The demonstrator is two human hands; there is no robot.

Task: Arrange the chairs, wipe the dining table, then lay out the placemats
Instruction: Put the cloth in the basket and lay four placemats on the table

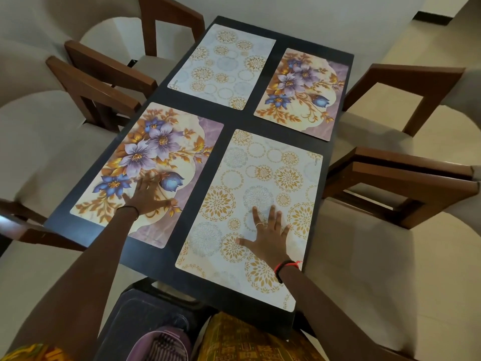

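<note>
Several placemats lie on the dark dining table (236,119). My left hand (149,195) rests flat with spread fingers on the near-left floral placemat (153,152). My right hand (268,237) presses flat on the near-right placemat (263,178) with gold circles. At the far end lie a second gold-circle placemat (223,66) on the left and a second floral placemat (303,93) on the right. Wooden chairs stand at both long sides: two on the left (104,71) and two on the right (406,100).
A dark stool or bin (138,319) with a purple striped cloth (161,345) on it stands at the table's near end, by my patterned clothing. Pale floor tiles surround the table. A wall lies beyond the far end.
</note>
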